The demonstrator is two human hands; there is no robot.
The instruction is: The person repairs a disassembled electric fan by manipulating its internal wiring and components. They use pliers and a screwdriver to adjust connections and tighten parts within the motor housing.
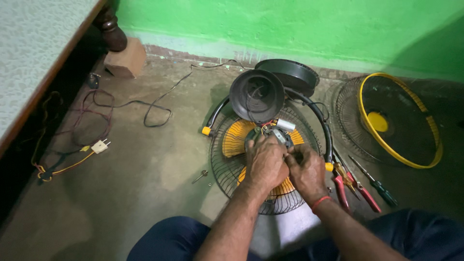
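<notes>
A dismantled fan lies on the floor: a round wire guard [227, 166] with yellow blades [234, 140] under it and a small motor [279, 133] with a silver capacitor at its middle. My left hand [265, 162] rests curled over the motor hub. My right hand [307, 169], a red thread on its wrist, pinches something small right beside it; what it pinches is hidden by the fingers. A black dome-shaped motor cover [256, 95] stands just behind the motor.
Red-handled pliers [355, 188] and a green screwdriver [379, 186] lie right of the fan. A yellow-rimmed front guard [401, 121] leans at right. A loose screw [199, 176], cables and a white plug [100, 146] lie left. A brick [125, 60] props a bed leg.
</notes>
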